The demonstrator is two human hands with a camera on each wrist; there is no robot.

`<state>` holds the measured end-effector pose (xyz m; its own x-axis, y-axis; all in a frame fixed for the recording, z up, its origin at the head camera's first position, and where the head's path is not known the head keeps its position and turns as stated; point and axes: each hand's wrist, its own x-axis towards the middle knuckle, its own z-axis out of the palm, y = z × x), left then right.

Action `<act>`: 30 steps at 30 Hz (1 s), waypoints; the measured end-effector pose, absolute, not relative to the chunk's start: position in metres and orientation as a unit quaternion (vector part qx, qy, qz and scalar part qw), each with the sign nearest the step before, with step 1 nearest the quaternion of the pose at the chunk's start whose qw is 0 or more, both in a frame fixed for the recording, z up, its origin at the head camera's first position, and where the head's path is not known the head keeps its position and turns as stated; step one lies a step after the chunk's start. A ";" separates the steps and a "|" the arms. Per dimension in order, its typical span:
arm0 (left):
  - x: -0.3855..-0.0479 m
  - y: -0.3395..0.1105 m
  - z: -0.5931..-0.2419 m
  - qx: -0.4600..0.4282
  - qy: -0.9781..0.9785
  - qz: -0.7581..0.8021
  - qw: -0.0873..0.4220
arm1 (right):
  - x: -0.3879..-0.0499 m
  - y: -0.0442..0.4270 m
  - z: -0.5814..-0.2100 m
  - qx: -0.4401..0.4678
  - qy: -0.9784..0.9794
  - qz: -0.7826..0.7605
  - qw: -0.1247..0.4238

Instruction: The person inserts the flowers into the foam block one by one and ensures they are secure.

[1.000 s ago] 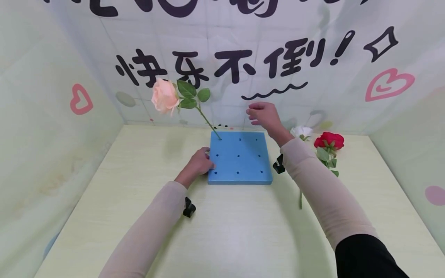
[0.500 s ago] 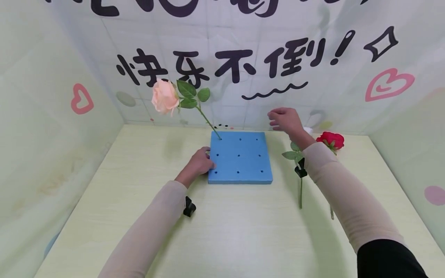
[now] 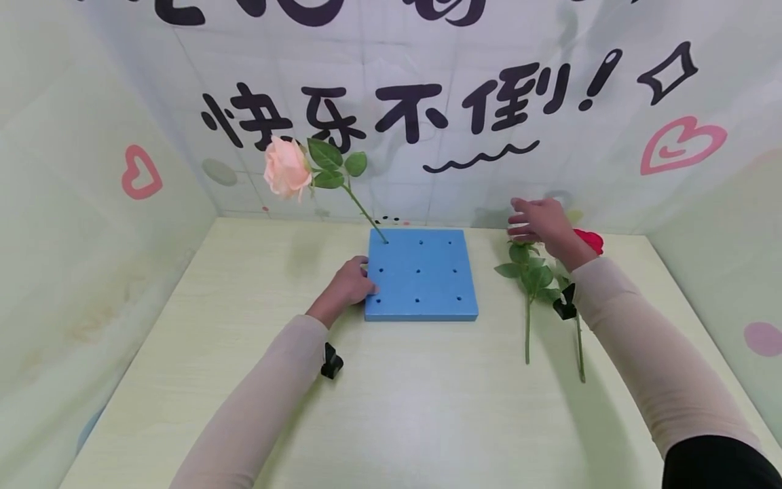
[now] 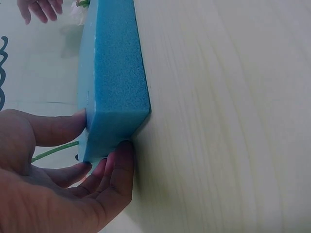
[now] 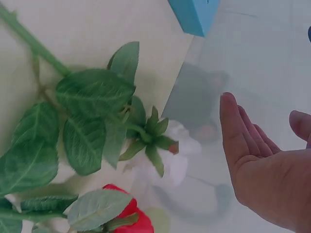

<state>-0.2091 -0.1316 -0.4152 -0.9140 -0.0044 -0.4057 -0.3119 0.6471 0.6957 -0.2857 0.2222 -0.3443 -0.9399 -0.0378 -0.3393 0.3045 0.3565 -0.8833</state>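
Head view: high behind left hand [image 3: 351, 282], right hand [image 3: 544, 221], facing forward-down — wrist views close beside each, sharing blue block [image 3: 430, 285].

Pale wood-grain table [image 3: 415, 414], whitish printed cloth [image 3: 391, 193] upright along its far edge. Bold black characters [image 3: 411, 121] across the middle, ending in exclamation mark [image 3: 601, 80]; larger lettering [image 3: 311, 19] above, cut off by head view's top edge. Black wavy line [image 3: 482, 157] below. Right of the text: four-pointed star outline [image 3: 668, 73], pink heart outline [image 3: 684, 146] under it. Far left: reddish heart outline [image 3: 142, 172], grey-green oval [image 3: 219, 172] nearby. Far right: purple dot [image 3: 763, 339].
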 end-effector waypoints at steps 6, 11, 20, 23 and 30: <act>-0.210 -0.131 -0.414 -0.089 0.888 0.410 0.188 | -0.277 0.243 -0.345 0.081 0.807 -0.559 0.173; -0.209 -0.131 -0.412 -0.092 0.888 0.409 0.191 | -0.269 0.255 -0.346 0.081 0.803 -0.559 0.187; -0.210 -0.131 -0.413 -0.095 0.888 0.405 0.194 | -0.261 0.272 -0.353 0.077 0.787 -0.579 0.200; -0.210 -0.132 -0.414 -0.096 0.887 0.407 0.195 | -0.258 0.276 -0.354 0.083 0.784 -0.580 0.203; -0.211 -0.132 -0.414 -0.097 0.885 0.412 0.195 | -0.253 0.284 -0.358 0.084 0.792 -0.568 0.206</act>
